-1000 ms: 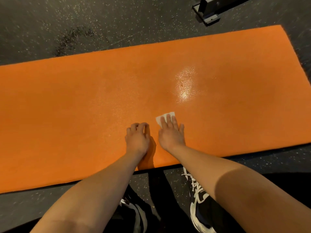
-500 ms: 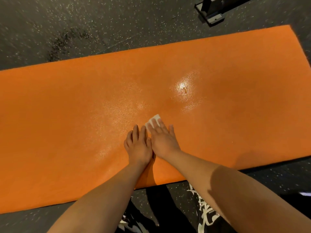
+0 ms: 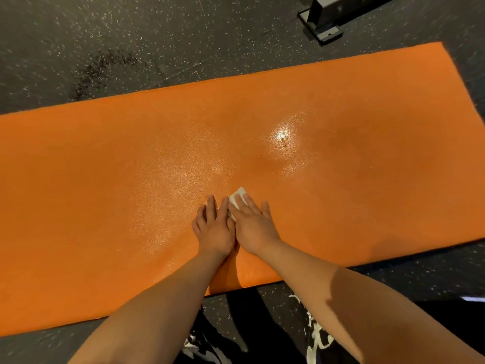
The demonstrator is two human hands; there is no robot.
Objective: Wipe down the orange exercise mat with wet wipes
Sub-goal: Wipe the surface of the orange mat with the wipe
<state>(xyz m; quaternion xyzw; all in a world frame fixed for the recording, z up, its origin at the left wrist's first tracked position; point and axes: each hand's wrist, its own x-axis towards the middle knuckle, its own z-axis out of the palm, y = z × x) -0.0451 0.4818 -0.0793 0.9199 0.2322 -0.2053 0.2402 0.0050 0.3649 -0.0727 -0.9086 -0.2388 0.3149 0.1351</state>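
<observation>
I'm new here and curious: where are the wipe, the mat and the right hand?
wipe (image 3: pixel 240 193), head view, its exposed white corner.
mat (image 3: pixel 105 179), head view, bare orange surface.
right hand (image 3: pixel 253 227), head view, back of the hand.

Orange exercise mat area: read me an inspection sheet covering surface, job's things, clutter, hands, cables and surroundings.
Surface: orange exercise mat lies flat on the speckled dark floor; glossy wet sheen across its middle.
Job's things: one white wet wipe on the mat, mostly under fingers.
Clutter: dark blotch on the floor beyond the far edge.
Hands: left hand flat on the mat, holding nothing; right hand beside it presses the wipe with straight fingers.
Cables: nothing seen.
Surroundings: metal equipment base far right; sneakers at the near edge.
</observation>
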